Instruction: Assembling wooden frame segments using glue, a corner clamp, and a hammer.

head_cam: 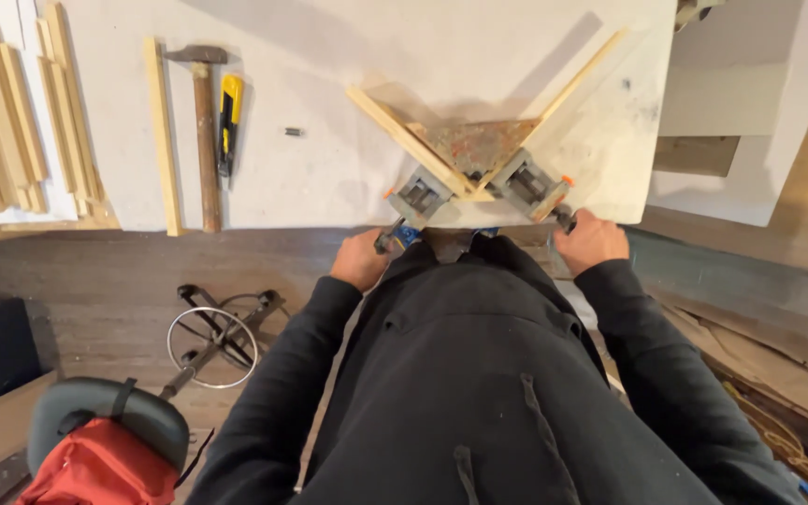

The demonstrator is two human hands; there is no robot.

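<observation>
- Our left hand (360,261) is curled around the handle of the left screw of the corner clamp (475,190), fingers wrapped tight on it at the near table edge.
- Our right hand (591,240) grips the clamp's right screw handle in the same closed way.
- The corner clamp sits at the near edge of the white table (329,168), right of centre, pinching two wooden strips (404,137) that meet in a V opening toward the far side.
- Farther left on the table lie a hammer (203,131), a yellow utility knife (228,122) just beside it, and a single long strip (162,136).
- A stack of wooden strips (11,131) rests at the far left.
- Near left, on the floor, we see a red bag (95,468).
</observation>
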